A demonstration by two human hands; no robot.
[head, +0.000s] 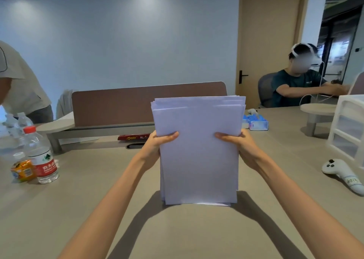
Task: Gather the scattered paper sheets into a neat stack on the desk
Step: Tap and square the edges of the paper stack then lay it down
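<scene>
Paper stack [199,150]: standing upright on its bottom edge on the desk [59,209], top edges fanning unevenly.
Left hand [157,142]: gripping the stack's left edge, thumb lying across the front sheet.
Right hand [239,143]: gripping the right edge likewise.
Water bottle [42,156]: standing far left.
White controller [342,174]: lying far right.

Office: shared desk [59,209], brown divider [118,105], office chair [265,89].

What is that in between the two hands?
The stack of white paper stands upright on the desk, with the left hand and right hand gripping its sides. The head view shows it.
</scene>
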